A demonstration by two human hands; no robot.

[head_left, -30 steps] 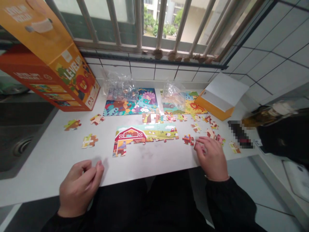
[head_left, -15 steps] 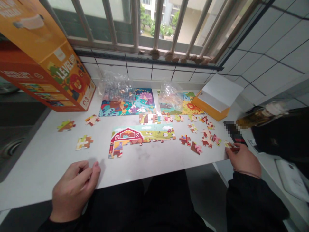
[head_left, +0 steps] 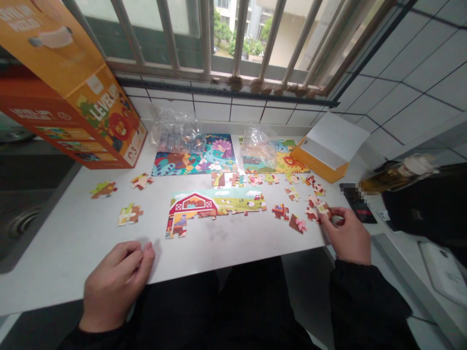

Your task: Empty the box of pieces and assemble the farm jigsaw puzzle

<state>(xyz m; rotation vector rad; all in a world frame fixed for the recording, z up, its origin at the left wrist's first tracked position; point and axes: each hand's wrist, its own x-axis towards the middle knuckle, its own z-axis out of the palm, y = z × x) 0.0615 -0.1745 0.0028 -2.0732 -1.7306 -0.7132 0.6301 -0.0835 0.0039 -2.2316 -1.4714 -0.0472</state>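
Between the thumb and fingers of my right hand (head_left: 348,236) is a puzzle piece (head_left: 323,210), over the loose pieces at the right of the counter. My left hand (head_left: 118,279) rests curled at the counter's front edge; whether anything lies inside its fingers is hidden. A partly joined farm puzzle (head_left: 219,204) with a red barn lies in the middle, its lower edge uneven. Close to the right hand are a pink pig piece (head_left: 298,223) and a piece with a blue patch (head_left: 280,211). Left of the barn lies a green and brown piece (head_left: 130,214).
An orange puzzle box (head_left: 109,121) stands at the back left. Plastic bags (head_left: 178,131) lie on two picture sheets (head_left: 197,163) by the window wall. An open yellow box (head_left: 321,158), a phone (head_left: 361,206) and a bottle (head_left: 394,175) are at the right.
My right hand has moved left from the counter's right end, carrying the puzzle piece to the loose pieces. The left hand stays curled in nearly the same place.
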